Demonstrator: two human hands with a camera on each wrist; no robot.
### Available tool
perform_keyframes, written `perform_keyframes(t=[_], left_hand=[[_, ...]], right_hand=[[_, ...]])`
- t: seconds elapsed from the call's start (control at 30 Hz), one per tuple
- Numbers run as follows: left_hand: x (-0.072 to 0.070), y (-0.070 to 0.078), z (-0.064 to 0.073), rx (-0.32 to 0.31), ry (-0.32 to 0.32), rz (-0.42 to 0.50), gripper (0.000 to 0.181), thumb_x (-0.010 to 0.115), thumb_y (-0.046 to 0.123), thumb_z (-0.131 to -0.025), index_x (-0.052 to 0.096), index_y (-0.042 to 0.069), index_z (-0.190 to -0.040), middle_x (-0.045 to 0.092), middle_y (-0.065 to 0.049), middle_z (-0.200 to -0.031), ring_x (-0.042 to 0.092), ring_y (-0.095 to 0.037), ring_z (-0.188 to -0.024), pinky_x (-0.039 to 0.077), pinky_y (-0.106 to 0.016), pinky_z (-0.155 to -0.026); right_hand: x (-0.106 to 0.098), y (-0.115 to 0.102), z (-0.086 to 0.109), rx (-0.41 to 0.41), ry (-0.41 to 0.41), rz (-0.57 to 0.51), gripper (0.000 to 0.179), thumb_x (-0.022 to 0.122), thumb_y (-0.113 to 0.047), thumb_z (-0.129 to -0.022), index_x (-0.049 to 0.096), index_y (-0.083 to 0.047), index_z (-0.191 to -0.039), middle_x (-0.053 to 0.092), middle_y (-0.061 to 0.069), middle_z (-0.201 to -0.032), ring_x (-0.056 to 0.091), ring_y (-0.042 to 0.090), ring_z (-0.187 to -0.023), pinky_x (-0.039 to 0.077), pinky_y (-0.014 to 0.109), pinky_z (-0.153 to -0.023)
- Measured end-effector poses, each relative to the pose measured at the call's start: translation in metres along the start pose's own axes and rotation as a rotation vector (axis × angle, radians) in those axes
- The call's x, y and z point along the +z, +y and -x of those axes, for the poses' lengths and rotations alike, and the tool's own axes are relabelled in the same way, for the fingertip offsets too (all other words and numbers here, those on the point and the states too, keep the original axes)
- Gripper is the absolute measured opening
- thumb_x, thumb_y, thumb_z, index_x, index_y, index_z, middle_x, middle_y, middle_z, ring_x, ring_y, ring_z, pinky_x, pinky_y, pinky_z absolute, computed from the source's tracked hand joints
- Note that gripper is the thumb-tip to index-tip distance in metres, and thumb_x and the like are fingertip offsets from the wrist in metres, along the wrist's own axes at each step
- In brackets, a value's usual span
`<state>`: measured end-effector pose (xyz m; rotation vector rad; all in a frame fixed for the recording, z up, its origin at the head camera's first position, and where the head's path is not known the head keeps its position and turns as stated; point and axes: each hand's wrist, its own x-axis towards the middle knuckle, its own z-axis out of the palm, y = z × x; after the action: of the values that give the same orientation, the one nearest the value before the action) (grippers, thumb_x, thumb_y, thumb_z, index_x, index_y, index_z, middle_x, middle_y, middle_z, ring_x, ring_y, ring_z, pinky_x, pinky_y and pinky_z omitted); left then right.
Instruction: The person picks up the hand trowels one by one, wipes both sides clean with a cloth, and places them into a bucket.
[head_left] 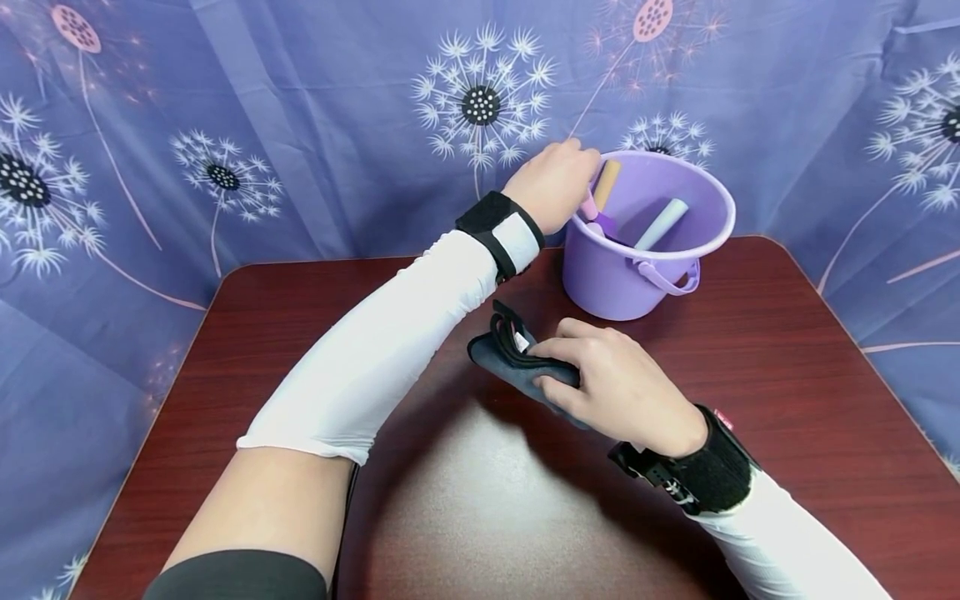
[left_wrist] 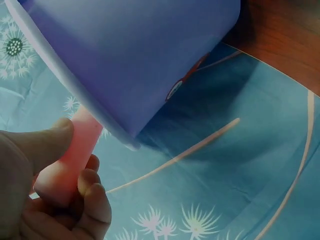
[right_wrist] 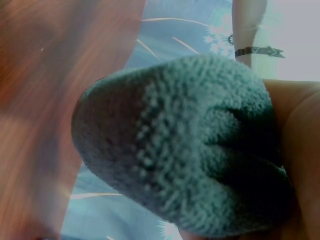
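Observation:
At the left rim of the purple bucket (head_left: pixel 603 287), my left hand (head_left: pixel 553 185) grips a pink handle (left_wrist: pixel 82 145). The thumb lies along one side of it and the fingers curl round the other; its far end is hidden behind the rim in the left wrist view. My right hand (head_left: pixel 618 387) pinches a folded grey-blue cloth (head_left: pixel 510 367) with black edging and a small white tag, in front of the bucket. The cloth's fuzzy, looped surface (right_wrist: pixel 170 140) fills much of the right wrist view.
Inside the bucket lean a yellow handle (head_left: pixel 607 185) and a light blue handle (head_left: pixel 662 223), with purple pieces near them. The bucket's carry handle (head_left: pixel 671 283) hangs at its front. A dark red wooden table (head_left: pixel 787 400) lies below; a blue dandelion-patterned curtain (head_left: pixel 337 125) stands behind it.

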<state>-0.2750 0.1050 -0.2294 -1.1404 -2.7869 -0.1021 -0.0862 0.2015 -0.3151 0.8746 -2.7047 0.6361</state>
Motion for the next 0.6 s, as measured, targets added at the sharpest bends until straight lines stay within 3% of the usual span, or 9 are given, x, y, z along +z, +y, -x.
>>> perform_keyframes(t=[0.2,0.4,0.6], left_hand=[[0.004,-0.003,-0.002,0.002,0.025,0.02,0.017,0.047,0.015,-0.105,0.06,0.012,-0.116,0.055,-0.003,-0.11,0.057,-0.016,-0.102,0.045,-0.026,-0.087],[0.007,0.002,-0.003,-0.02,0.042,0.014,0.016,0.051,0.02,-0.105,0.061,0.016,-0.117,0.054,-0.001,-0.113,0.057,-0.015,-0.106,0.045,-0.025,-0.088],[0.012,0.007,-0.006,0.028,0.102,0.004,0.007,0.05,0.014,-0.104,0.054,0.018,-0.1,0.048,0.003,-0.103,0.052,-0.014,-0.1,0.041,-0.021,-0.078]], right_hand=[[0.001,0.0,0.0,0.003,-0.001,-0.007,0.021,0.07,-0.028,-0.087,0.075,-0.025,-0.106,0.049,-0.017,-0.086,0.049,0.0,-0.068,0.042,0.023,-0.059],[0.001,0.0,0.0,0.003,0.0,-0.009,0.021,0.07,-0.028,-0.087,0.075,-0.024,-0.107,0.05,-0.016,-0.087,0.049,0.001,-0.068,0.042,0.024,-0.059],[0.0,0.0,0.0,0.001,0.0,-0.006,0.021,0.069,-0.028,-0.087,0.075,-0.026,-0.107,0.048,-0.016,-0.085,0.048,0.0,-0.066,0.041,0.023,-0.058]])
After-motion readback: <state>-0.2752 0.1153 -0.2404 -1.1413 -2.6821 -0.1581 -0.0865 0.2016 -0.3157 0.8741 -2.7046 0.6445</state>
